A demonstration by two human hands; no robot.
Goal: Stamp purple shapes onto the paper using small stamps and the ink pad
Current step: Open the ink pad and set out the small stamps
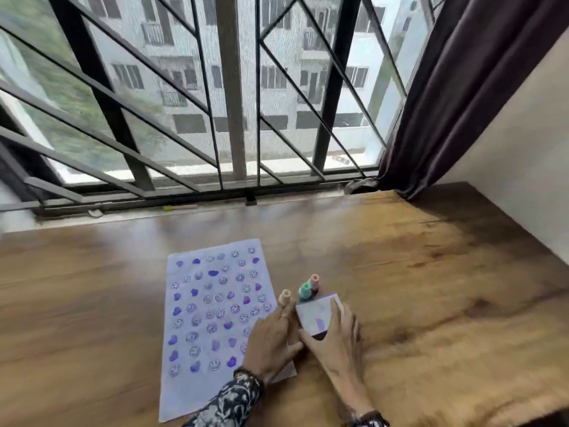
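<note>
The paper point(212, 318), covered in purple stamped shapes, lies flat on the wooden tabletop point(431, 288). Just right of it sits the ink pad point(318, 317), with two stamps point(309, 288) upright at its far edge. The right hand point(334, 340) clasps the pad's right side, fingers spread. The left hand point(271, 340) rests on the paper's right edge, pinching a peach stamp point(284, 297).

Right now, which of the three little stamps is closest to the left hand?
The peach-topped stamp, right at the left hand's fingertips beside the paper. The green stamp and pink stamp stand farther off behind the ink pad.
</note>
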